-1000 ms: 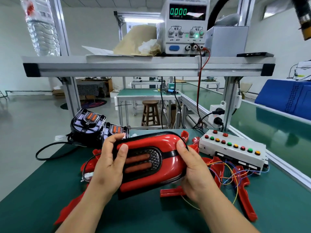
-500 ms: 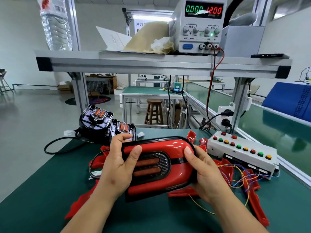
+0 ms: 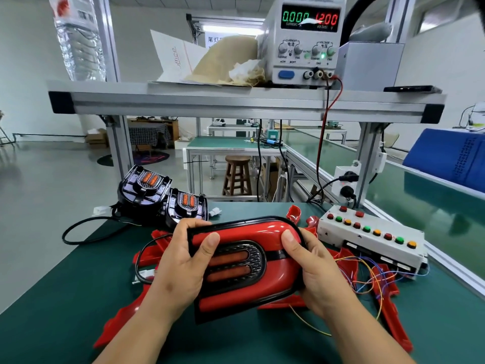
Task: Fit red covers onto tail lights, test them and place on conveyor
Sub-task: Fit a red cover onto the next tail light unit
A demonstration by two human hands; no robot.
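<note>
Left hand: my left hand (image 3: 178, 269) grips the left end of the lamp, thumb flat on the front, fingers hooked over the far edge.
Right hand: my right hand (image 3: 312, 269) grasps the right end, thumb on the front, fingers out of sight behind it.
Tail light: the tail light (image 3: 236, 264) is held between both hands just above the near tabletop (image 3: 65, 298), front tilted up toward me.
Red cover: the red cover (image 3: 244, 232) sits inside the black rim. I cannot tell whether every edge is clicked home.
Step, my read: seating the cover, with testing not begun.
Power supply: the power supply (image 3: 304, 40) on the shelf shows 12.00 volts and 0.000 current, so nothing is drawing.
Risk, uneven press: thumbs bear on the two ends only. The near long edge could stay proud and pop loose later.
Risk, snag: a black lead (image 3: 141, 258) loops under my left wrist, and coloured wires (image 3: 367, 274) from the switch box (image 3: 372, 240) trail beside my right. Lifting fast could drag either one.
Risk, clutter: loose red covers (image 3: 115, 329) lie under the lamp. Setting it down on them may scuff the front.
Risk, mix-up: bare tail lights (image 3: 162, 195) wait at far left. The conveyor (image 3: 433, 195) runs along the right, and an untested lamp could go onto it.
</note>
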